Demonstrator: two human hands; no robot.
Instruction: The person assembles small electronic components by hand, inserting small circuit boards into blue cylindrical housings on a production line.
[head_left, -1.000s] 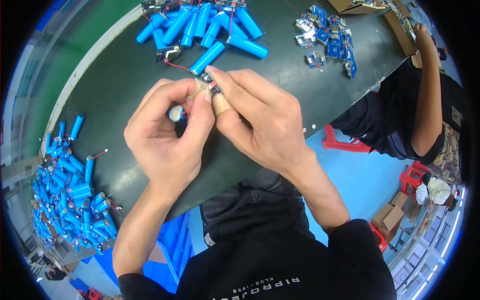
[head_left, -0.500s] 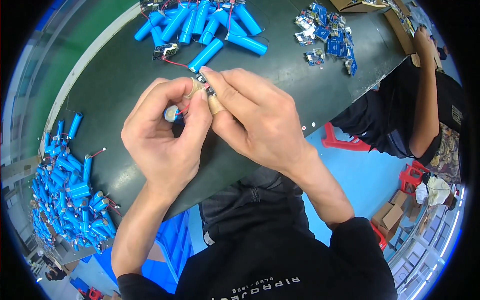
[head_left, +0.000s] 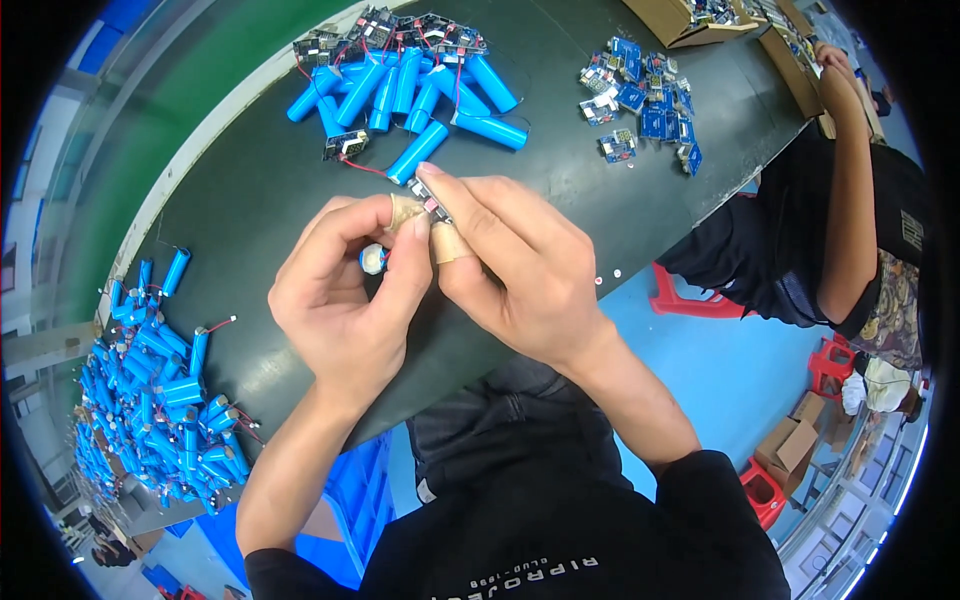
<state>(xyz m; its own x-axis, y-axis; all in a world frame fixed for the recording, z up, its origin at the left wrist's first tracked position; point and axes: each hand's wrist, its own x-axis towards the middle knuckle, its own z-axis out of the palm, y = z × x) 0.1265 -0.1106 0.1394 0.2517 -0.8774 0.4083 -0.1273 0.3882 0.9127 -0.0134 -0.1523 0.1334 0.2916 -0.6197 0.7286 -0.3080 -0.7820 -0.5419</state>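
My left hand (head_left: 345, 290) is closed around a blue cylindrical battery (head_left: 374, 259), whose pale end shows between the curled fingers and thumb. Its fingertips also pinch by a small circuit board (head_left: 432, 204) with a red-pink part at its edge. From the other side my right hand (head_left: 525, 262) grips this board between thumb and fingers. Tan finger covers sit on fingers of both hands. The two hands meet at the board, over the dark table. Whether the battery's plug is seated in the board cannot be made out.
Beyond my hands lie blue batteries (head_left: 415, 152) wired to circuit boards (head_left: 345, 146). A heap of blue batteries (head_left: 150, 385) covers the table's left end. Loose blue boards (head_left: 660, 122) lie at the far right, before a cardboard box (head_left: 690, 30). Another person's arm (head_left: 850, 190) is at right.
The whole view has shifted, so table and hands appear lower and slightly to the right. My hands keep the same grip; the red wire seen beside the battery is now hidden.
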